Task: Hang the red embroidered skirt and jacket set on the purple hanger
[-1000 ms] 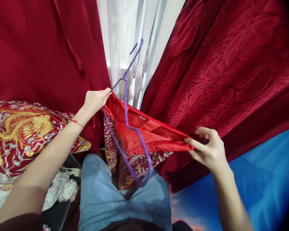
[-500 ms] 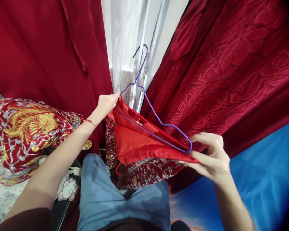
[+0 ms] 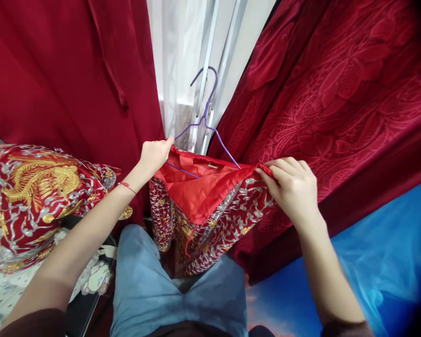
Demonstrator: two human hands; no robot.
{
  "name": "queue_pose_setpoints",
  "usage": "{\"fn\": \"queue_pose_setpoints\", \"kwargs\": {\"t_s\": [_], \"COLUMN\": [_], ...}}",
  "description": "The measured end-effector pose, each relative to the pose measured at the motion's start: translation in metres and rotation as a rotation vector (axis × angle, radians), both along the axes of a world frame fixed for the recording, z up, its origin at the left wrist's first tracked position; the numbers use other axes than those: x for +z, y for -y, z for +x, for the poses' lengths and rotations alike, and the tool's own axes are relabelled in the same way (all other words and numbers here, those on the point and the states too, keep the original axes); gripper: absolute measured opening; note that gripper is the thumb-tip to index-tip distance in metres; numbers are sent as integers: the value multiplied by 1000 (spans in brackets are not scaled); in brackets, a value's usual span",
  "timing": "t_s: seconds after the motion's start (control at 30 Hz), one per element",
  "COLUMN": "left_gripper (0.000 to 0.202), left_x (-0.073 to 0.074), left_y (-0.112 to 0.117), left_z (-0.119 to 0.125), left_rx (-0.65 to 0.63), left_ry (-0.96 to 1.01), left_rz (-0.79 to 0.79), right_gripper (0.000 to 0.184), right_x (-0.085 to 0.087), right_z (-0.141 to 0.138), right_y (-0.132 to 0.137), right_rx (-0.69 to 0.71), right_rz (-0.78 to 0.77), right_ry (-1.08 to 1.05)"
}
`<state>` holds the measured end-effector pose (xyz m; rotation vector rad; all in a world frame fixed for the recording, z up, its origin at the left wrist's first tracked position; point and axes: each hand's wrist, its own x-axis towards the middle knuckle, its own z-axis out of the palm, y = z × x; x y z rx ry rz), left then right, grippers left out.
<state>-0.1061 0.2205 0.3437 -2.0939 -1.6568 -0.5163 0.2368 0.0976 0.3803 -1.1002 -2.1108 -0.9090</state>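
Note:
Between my hands hangs a red embroidered skirt (image 3: pixel 231 220) with silver and gold stitching and a shiny red lining. A purple wire hanger (image 3: pixel 207 100) stands with its hook up; its lower part is inside the waist opening, partly hidden by the cloth. My left hand (image 3: pixel 156 155) is closed on the left end of the waistband, at the hanger's left shoulder. At the other end, my right hand (image 3: pixel 290 185) pinches the waistband, and the hanger's right corner is covered there. A thin red cord (image 3: pixel 188 243) dangles from the front of the skirt.
Another embroidered red garment (image 3: pixel 45 187) lies at the left over a spotted white cloth (image 3: pixel 7 290). Dark red curtains (image 3: pixel 66 70) hang on the left, and patterned red cloth (image 3: pixel 337 93) on the right. White metal bars (image 3: pixel 224 51) stand behind the hanger. Blue fabric (image 3: pixel 389 243) lies lower right.
My right hand has moved up and now grips the waistband's right end. The hanger's right corner, bare before, is now inside the skirt. The front of the waistband sags in a V.

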Motion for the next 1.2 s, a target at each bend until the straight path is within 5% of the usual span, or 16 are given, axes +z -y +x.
{"fn": "queue_pose_setpoints", "kwargs": {"t_s": [0.2,0.33,0.43,0.63,0.83,1.03,1.2], "left_gripper": [37,27,21,21,26,25,25], "left_x": [10,13,13,15,26,26,21], "left_y": [34,45,38,10,24,27,21], "left_z": [-4,-16,-28,-31,-7,-8,-14], "left_rx": [35,-138,-298,-296,-434,-427,-489], "left_ry": [141,428,740,1254,1153,1139,1117], "left_rz": [-15,-29,-8,107,77,-56,-71], "right_gripper": [29,46,41,14,12,15,24], "right_x": [-28,-60,-71,-59,-53,-40,-16], "right_z": [-8,-14,-22,-53,-89,-132,-160], "right_y": [-49,-67,-75,-91,-101,-113,-136], "right_rx": [-137,1,131,181,95,35,150], "right_rz": [53,-11,-23,6,78,215,254], "right_ry": [41,102,107,-151,-304,-155,79]}}
